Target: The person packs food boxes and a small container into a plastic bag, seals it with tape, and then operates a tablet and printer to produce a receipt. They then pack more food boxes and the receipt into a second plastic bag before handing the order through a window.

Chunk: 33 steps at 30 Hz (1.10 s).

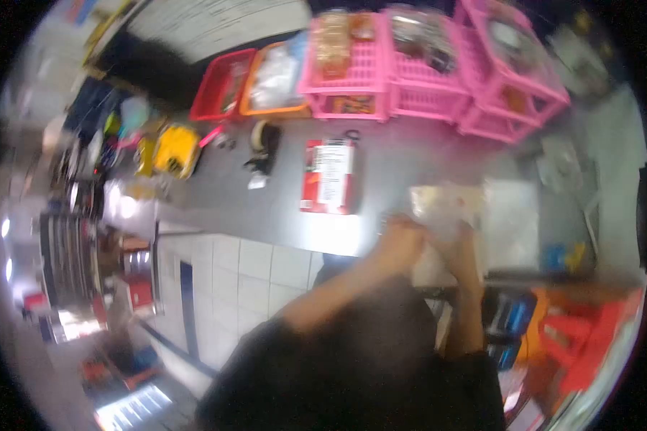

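Note:
My left hand (404, 243) is closed like a fist at the front edge of the metal table (266, 208). Close to its right, my right hand (461, 248) is smeared by motion, so its fingers do not show clearly. A hazy, translucent sheet that looks like plastic (447, 218) lies at and just beyond the hands. I cannot make out how either hand grips it. Under and behind it is a beige flat piece (473, 197). To the right lies a white sheet or packet (510, 223).
A red-and-white box (331, 176) lies left of my hands, with a tape roll (264, 140) farther left. Pink baskets (424, 97), an orange tray (274, 111) and a red tray (219, 86) line the back. A red plastic stool (579, 337) stands at lower right.

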Each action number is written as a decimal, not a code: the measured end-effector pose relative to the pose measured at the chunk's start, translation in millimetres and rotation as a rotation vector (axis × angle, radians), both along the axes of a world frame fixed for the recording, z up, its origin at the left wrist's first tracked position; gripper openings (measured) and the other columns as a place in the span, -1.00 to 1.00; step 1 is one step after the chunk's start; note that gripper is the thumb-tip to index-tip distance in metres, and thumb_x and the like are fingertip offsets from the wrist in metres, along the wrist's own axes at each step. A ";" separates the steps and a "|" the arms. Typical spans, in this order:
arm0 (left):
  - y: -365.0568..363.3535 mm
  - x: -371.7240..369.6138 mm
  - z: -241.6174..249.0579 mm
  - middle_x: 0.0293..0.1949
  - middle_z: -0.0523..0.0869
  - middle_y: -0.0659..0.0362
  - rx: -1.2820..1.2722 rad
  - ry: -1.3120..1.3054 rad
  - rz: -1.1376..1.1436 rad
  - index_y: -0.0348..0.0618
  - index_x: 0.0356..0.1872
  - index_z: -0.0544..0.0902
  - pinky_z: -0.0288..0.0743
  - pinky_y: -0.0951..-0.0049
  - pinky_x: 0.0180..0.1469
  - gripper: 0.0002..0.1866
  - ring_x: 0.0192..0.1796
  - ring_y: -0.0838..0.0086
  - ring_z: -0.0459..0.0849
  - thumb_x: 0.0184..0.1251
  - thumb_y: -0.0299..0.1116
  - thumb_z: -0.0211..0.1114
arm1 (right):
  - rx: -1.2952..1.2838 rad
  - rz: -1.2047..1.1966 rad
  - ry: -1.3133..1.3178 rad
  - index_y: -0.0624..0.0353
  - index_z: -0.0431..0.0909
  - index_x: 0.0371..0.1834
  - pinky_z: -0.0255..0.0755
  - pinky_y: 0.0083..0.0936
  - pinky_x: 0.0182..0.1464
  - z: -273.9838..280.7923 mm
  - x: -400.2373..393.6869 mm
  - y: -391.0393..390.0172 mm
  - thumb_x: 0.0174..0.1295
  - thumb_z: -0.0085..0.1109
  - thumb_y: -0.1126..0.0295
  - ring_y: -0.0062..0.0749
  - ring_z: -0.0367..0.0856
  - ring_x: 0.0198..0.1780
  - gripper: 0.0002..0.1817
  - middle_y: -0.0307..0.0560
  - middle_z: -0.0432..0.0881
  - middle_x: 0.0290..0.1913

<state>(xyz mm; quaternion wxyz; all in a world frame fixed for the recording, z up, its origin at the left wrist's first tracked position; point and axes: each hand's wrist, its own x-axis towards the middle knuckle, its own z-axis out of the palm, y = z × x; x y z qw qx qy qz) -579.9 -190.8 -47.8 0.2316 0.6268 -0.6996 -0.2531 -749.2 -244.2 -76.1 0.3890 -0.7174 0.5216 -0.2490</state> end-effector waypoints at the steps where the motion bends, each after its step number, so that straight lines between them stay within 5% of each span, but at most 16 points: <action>1: 0.6 -2.9 -9.7 -0.40 0.70 -0.12 -0.025 -0.022 0.104 -0.14 -0.43 0.73 0.42 0.01 0.13 -0.88 -0.12 -0.05 0.65 0.09 -0.39 0.25 | 0.073 0.004 -0.062 0.38 0.55 -0.08 0.29 -0.13 0.18 1.4 0.8 -2.7 -0.10 0.53 0.16 0.05 0.45 0.06 -0.40 0.17 0.58 -0.11; 2: -3.1 -2.0 -10.1 -0.42 0.69 -0.14 0.227 -0.107 0.042 -0.10 -0.30 0.75 0.45 -0.01 0.06 -0.81 -0.11 -0.04 0.66 0.08 -0.33 0.26 | 0.151 0.048 -0.104 0.37 0.55 -0.06 0.32 -0.17 0.16 5.8 0.6 -2.0 -0.07 0.52 0.19 -0.01 0.48 0.06 -0.41 0.14 0.59 -0.10; 5: -7.2 -1.7 -2.4 -0.40 0.70 -0.14 0.182 0.127 0.117 -0.07 -0.10 0.71 0.48 -0.04 -0.03 -0.67 -0.08 -0.05 0.65 0.09 -0.27 0.26 | 0.365 -0.142 -0.269 0.34 0.55 0.02 0.39 -0.31 0.08 23.6 18.6 3.2 0.05 0.43 0.24 -0.22 0.54 0.02 -0.48 0.06 0.63 -0.05; 8: 2.0 -2.6 16.7 -0.38 0.71 -0.10 0.020 -0.140 0.132 -0.02 0.05 0.65 0.49 -0.03 -0.09 -0.61 -0.13 -0.02 0.68 0.16 -0.27 0.23 | 0.347 -0.143 -0.263 0.37 0.53 0.05 0.41 -0.42 0.02 35.4 34.2 2.6 0.14 0.34 0.26 -0.33 0.57 -0.05 -0.51 0.01 0.64 -0.04; 10: 6.7 21.1 40.5 -0.29 0.72 -0.10 0.241 0.177 0.029 -0.12 0.07 0.63 0.51 0.02 -0.04 -0.59 -0.13 -0.03 0.68 0.17 -0.27 0.26 | 0.246 -0.168 -0.258 0.39 0.53 0.06 0.42 -0.46 -0.02 25.7 36.4 3.4 0.22 0.25 0.29 -0.39 0.57 -0.08 -0.56 -0.02 0.64 -0.05; 14: 32.5 133.8 36.7 -0.23 0.74 -0.03 -0.009 0.431 0.004 -0.20 0.06 0.62 0.55 0.25 -0.05 -0.61 -0.19 0.20 0.71 0.22 -0.27 0.30 | 0.266 -0.287 -0.271 0.36 0.51 0.06 0.42 -0.46 -0.04 38.4 61.2 0.3 0.34 0.10 0.27 -0.41 0.52 -0.08 -0.62 -0.06 0.59 -0.11; 15: 39.0 188.1 39.5 -0.20 0.74 0.00 0.186 0.550 0.168 -0.21 0.04 0.62 0.56 0.35 -0.07 -0.62 -0.19 0.32 0.71 0.25 -0.26 0.31 | 0.237 -0.316 -0.366 0.35 0.50 0.07 0.43 -0.44 -0.03 28.5 56.5 1.6 0.36 0.06 0.24 -0.39 0.52 -0.08 -0.61 -0.07 0.57 -0.12; 17: 44.8 292.6 28.6 -0.34 0.73 0.01 -0.132 0.441 0.792 -0.24 -0.17 0.68 0.56 0.27 -0.31 -0.77 -0.33 0.29 0.73 0.37 -0.30 0.17 | 0.289 -0.487 -0.451 0.34 0.49 0.06 0.42 -0.42 0.00 1.0 37.3 3.5 0.38 0.04 0.21 -0.35 0.51 -0.07 -0.60 -0.08 0.55 -0.13; 18: 49.3 355.5 2.8 -0.42 0.73 0.01 -0.248 0.512 0.950 -0.27 -0.24 0.69 0.54 0.30 -0.31 -0.74 -0.34 0.35 0.72 0.39 -0.27 0.17 | 0.340 -0.640 -0.544 0.33 0.47 0.06 0.42 -0.40 0.03 -6.3 36.8 4.9 0.39 0.01 0.18 -0.31 0.51 -0.07 -0.59 -0.08 0.54 -0.14; 20: 61.0 475.6 -34.9 -0.40 0.75 -0.03 -0.419 0.214 1.073 -0.26 -0.16 0.70 0.54 0.33 -0.24 -0.74 -0.34 0.28 0.74 0.33 -0.27 0.22 | 0.280 -0.726 -0.551 0.31 0.46 0.07 0.40 -0.37 0.06 -4.3 56.1 13.1 0.39 -0.01 0.16 -0.29 0.49 -0.03 -0.59 -0.08 0.53 -0.11; 23: 44.4 568.9 -34.0 -0.35 0.75 -0.05 -0.315 0.031 1.055 -0.21 -0.15 0.72 0.57 0.28 -0.19 -0.75 -0.30 0.19 0.75 0.30 -0.28 0.24 | 0.250 -0.853 -0.636 0.24 0.49 0.07 0.32 -0.37 0.15 10.1 97.6 22.2 0.37 -0.01 0.12 -0.28 0.45 0.03 -0.58 -0.08 0.50 -0.08; 26: 13.9 623.1 -42.9 -0.27 0.74 -0.04 -0.151 -0.254 0.640 -0.05 -0.23 0.76 0.58 0.11 -0.09 -0.81 -0.19 0.06 0.73 0.17 -0.36 0.25 | 0.216 -0.661 -0.446 0.32 0.52 0.08 0.40 -0.40 0.07 22.4 126.4 31.4 0.37 0.01 0.00 -0.35 0.51 0.03 -0.46 -0.06 0.57 0.00; 27: 4.2 633.1 -48.3 -0.27 0.74 -0.04 -0.147 -0.242 0.638 -0.05 -0.23 0.76 0.58 0.11 -0.09 -0.81 -0.19 0.06 0.73 0.17 -0.36 0.25 | 0.235 -0.694 -0.306 0.32 0.54 0.07 0.40 -0.40 0.07 29.2 141.2 35.3 0.36 0.02 -0.02 -0.36 0.51 0.02 -0.45 -0.06 0.57 -0.02; 29: -17.3 645.4 -57.4 -0.26 0.75 -0.01 0.283 -0.390 0.358 0.03 -0.25 0.77 0.59 0.11 -0.07 -0.80 -0.18 0.10 0.74 0.13 -0.38 0.24 | 0.239 -0.734 -0.160 0.32 0.55 0.05 0.39 -0.40 0.07 30.6 153.3 36.5 0.35 0.04 -0.03 -0.37 0.51 0.01 -0.44 -0.06 0.57 -0.05; 33: -45.0 640.2 -79.0 -0.24 0.75 -0.04 0.278 -0.396 0.210 -0.01 -0.28 0.77 0.60 0.10 -0.06 -0.80 -0.16 0.09 0.74 0.09 -0.39 0.24 | 0.171 -0.989 -0.081 0.22 0.59 -0.21 0.39 -0.46 -0.10 -15.2 136.9 32.1 0.32 0.10 -0.08 -0.45 0.49 -0.14 -0.50 -0.10 0.52 -0.22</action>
